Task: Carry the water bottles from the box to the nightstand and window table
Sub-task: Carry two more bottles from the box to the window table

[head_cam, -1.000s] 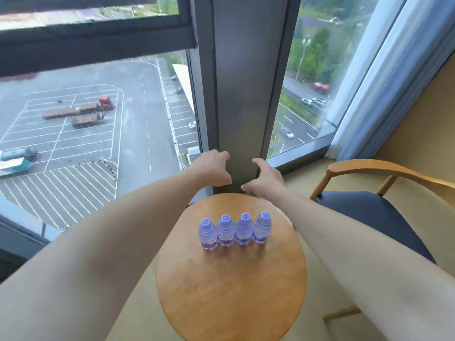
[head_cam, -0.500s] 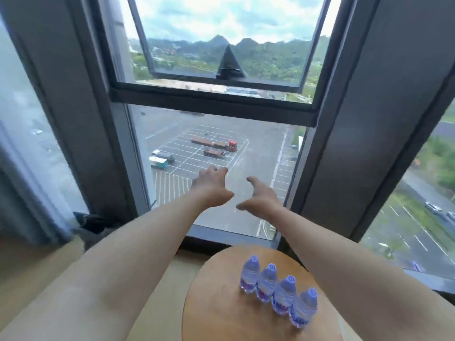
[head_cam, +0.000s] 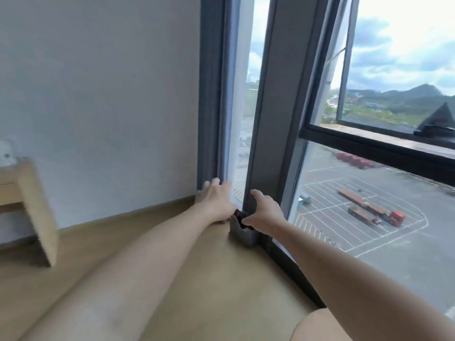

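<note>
- Reaching out with both arms toward the window corner, and neither hand has a bottle in it.
- Left hand [head_cam: 216,200] is held out with fingers loosely spread and relaxed, gripping nothing, out in front of the grey curtain edge [head_cam: 209,94].
- Right hand [head_cam: 264,211] has its fingers softly curled with the thumb sticking out, also empty as far as I can tell. It hovers in front of the window frame post [head_cam: 273,119].
- No water bottles, box or window table anywhere in this view, so where they sit right now I honestly can't say. Only a rounded tan edge at the bottom right [head_cam: 320,326], too cropped to name.
- Small dark grey thing [head_cam: 242,233] sits on the floor at the base of the post, partly hidden behind the hands. Looks like a bin or a curtain bundle, too blurry to tell.
- Light wooden furniture [head_cam: 32,207] sits at the left against the white wall [head_cam: 98,94]; might be the nightstand, not sure.
- What could go wrong, my guess: the whole view is smeared, which reads like a fast head turn, and moving that quick with arms stretched out could clip the post or that floor thing.
- Also, with the bottles out of sight, it'd be easy to lose count of what's been delivered and short the nightstand.
- Next grab has to start from finding the box again.
</note>
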A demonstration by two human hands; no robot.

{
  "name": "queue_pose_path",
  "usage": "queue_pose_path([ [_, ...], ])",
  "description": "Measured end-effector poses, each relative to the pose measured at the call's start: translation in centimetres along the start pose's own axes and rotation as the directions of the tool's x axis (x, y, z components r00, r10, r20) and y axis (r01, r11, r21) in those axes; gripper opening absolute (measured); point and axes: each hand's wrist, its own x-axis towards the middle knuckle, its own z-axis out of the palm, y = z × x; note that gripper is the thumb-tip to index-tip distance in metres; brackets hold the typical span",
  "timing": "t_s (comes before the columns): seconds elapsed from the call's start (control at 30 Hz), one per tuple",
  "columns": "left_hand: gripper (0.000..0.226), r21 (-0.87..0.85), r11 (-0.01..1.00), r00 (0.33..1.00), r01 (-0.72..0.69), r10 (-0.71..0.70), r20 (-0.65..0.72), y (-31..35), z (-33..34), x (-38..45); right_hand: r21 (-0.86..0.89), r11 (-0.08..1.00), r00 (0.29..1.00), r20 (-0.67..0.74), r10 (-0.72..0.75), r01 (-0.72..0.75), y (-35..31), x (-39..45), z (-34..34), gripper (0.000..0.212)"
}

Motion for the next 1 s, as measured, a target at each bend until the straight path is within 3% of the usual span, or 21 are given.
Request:
queue_pose_path([
  [0.27, 0.062, 0.067, 0.961, 0.961, 0.270, -0.265, -0.072, -24.1, -9.1, -10.5, 0.032, 0.969, 0.955, 0.166, -0.246, 0.244, -23.1, -3.2, 13.7, 0.092],
  [0.4, 0.073, 0.078, 0.911, 0.912, 0.404, -0.396, -0.106, -35.9, -13.8, -16.9, 0.087, 0.931, 0.900, 0.237, -0.366, 0.355, -35.2, -6.0, 21.1, 0.095],
  [0.5, 0.067, 0.112, 0.855, 0.862, 0.506, -0.496, -0.103, -43.9, -16.7, -22.0, 0.131, 0.894, 0.846, 0.292, -0.447, 0.428, -43.4, -8.4, 26.0, 0.094],
  [0.8, 0.060, 0.113, 0.647, 0.656, 0.754, -0.733, -0.182, -64.2, -22.1, -31.6, 0.252, 0.731, 0.610, 0.418, -0.673, 0.634, -64.3, -11.1, 39.6, 0.092],
  [1.0, 0.060, 0.008, 0.475, 0.456, 0.880, -0.838, -0.299, -76.6, -25.7, -34.5, 0.352, 0.566, 0.383, 0.469, -0.796, 0.745, -78.1, -11.0, 47.9, 0.088],
])
